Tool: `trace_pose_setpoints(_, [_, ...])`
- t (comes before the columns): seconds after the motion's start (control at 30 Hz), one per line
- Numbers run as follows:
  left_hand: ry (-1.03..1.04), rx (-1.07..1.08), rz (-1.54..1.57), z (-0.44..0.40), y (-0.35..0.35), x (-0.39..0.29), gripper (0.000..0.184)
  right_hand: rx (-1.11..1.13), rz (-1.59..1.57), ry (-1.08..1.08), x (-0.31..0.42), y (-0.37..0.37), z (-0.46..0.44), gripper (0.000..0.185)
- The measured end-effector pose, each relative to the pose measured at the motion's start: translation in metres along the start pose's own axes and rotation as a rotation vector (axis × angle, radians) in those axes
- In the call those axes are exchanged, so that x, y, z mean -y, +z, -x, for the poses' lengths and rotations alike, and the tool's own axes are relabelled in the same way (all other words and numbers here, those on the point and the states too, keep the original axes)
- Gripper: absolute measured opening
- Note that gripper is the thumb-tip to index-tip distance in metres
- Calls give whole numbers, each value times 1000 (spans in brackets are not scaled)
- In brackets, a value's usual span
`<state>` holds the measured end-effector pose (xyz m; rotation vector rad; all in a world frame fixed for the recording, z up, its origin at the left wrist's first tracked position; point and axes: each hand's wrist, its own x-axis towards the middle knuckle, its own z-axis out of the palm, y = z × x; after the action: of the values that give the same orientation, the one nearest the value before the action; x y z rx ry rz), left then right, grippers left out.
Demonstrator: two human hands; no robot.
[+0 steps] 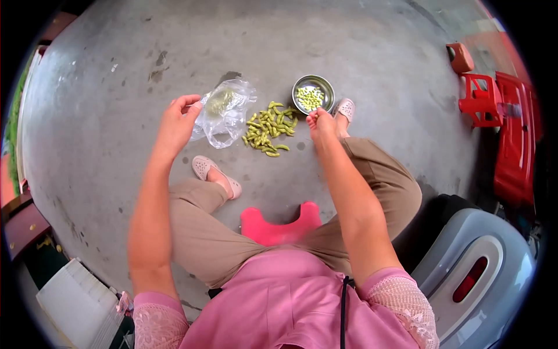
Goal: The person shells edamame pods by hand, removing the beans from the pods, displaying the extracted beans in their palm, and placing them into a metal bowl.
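Note:
My left hand [179, 121] is at the left edge of a clear plastic bag [235, 119], its fingers bent and the thumb a little apart from them. Nothing shows between them. Inside the bag is a greenish clump [220, 102]. Right of the bag, a loose heap of green soybean pods [268, 129] lies on the floor. My right hand [323, 124] is closed at the near rim of a round metal bowl [331, 93]; whatever its fingers hold is hidden. Pale green shelled beans [310, 98] lie in the bowl.
My shoes [216, 175] stand on either side of the pods on the grey concrete floor [279, 46]. A pink stool [279, 231] is beneath me. Red plastic stools [483, 100] stand at the right, and a grey-blue plastic casing [465, 279] is close by my right side.

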<state>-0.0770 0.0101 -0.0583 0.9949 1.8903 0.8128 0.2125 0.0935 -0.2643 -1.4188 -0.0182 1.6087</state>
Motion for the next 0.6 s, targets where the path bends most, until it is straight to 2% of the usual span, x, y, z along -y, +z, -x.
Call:
trace_pose_setpoints(0.07, [247, -61, -227, 2, -1, -3, 25, 30, 63, 16, 1, -5, -30, 14])
trace_pose_setpoints(0.17, [171, -34, -180, 1, -11, -1, 25, 62, 70, 50, 11, -3, -50, 16])
trace_pose_setpoints(0.2, [155, -49, -197, 1, -13, 0, 25, -9, 10, 92, 16, 2, -51, 15])
trace_pose_setpoints(0.33, [173, -75, -137, 3, -22, 8, 25, -159, 123, -64, 26, 14, -51, 23])
trace_pose_setpoints(0.47, [133, -68, -45, 6, -21, 4, 26, -217, 181, -112, 27, 14, -49, 25])
trace_pose_setpoints(0.53, [146, -88, -56, 11, -22, -7, 26, -71, 211, -95, 17, 19, -37, 19])
trace_pose_setpoints(0.6, [157, -120, -71, 17, -22, -15, 27, 83, 427, -117, -7, 27, -15, 16])
